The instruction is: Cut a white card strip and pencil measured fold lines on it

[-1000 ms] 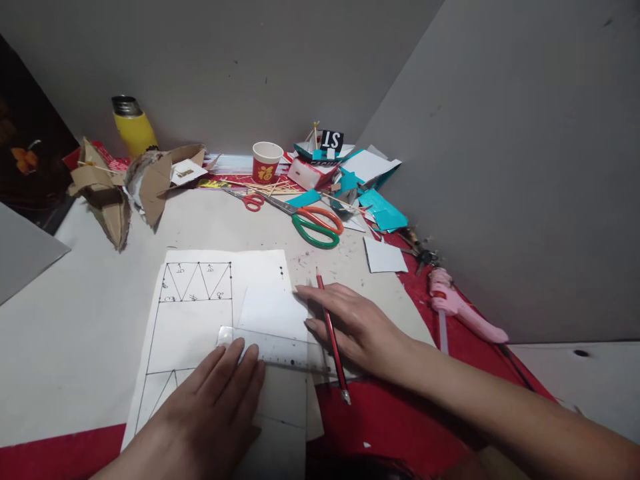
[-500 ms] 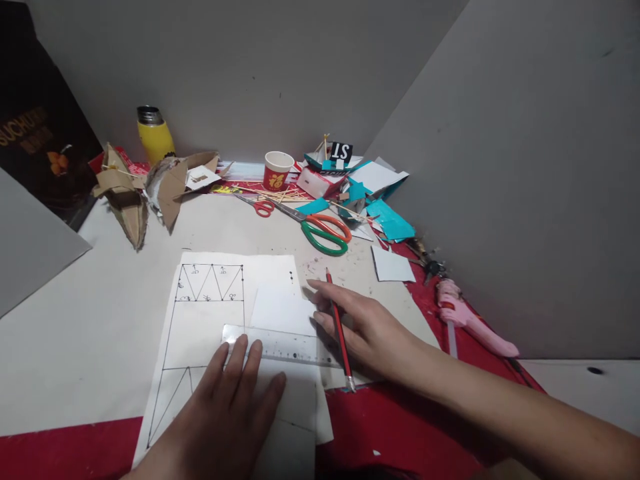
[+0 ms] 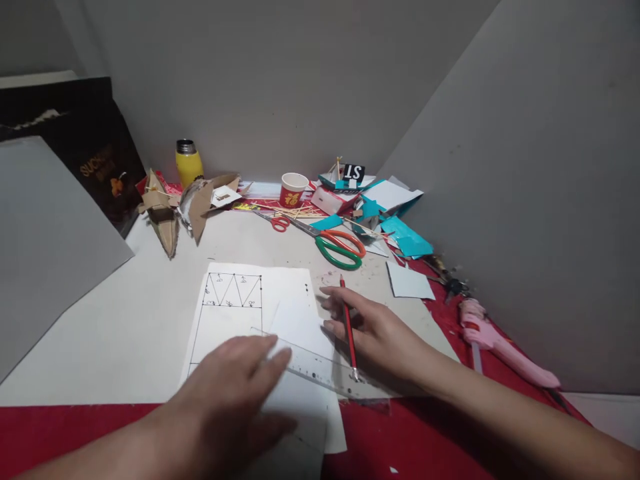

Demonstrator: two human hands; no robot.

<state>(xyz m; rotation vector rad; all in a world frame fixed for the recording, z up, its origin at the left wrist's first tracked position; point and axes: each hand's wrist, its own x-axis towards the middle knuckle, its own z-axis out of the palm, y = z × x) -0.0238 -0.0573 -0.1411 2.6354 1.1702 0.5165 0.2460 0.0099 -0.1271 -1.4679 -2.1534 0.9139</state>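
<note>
My right hand point(image 3: 375, 333) holds a red pencil point(image 3: 349, 327) between its fingers, the point away from me. Beside it, a clear ruler point(image 3: 315, 368) lies tilted across a white paper piece point(image 3: 300, 327). My left hand point(image 3: 240, 387), slightly blurred, is at the ruler's left part with fingers apart; the fingertips overlap its edge, and firm contact cannot be made out. Underneath is a larger white sheet point(image 3: 227, 327) with drawn black lines, zigzag triangles and dots. My left hand and forearm hide its lower part.
Large scissors point(image 3: 340, 248), small red scissors point(image 3: 281, 224), a red paper cup point(image 3: 294, 192) and thin sticks point(image 3: 303, 212) lie behind the sheet. A yellow bottle point(image 3: 189, 163) and cardboard pieces point(image 3: 163, 217) stand back left. A pink glue gun point(image 3: 505, 347) and blue scraps point(image 3: 407, 237) are right.
The ruler has slid right and turned, its right end now nearer to me. My left hand has lifted its flat-spread fingers and shifted. The camera view has swung left.
</note>
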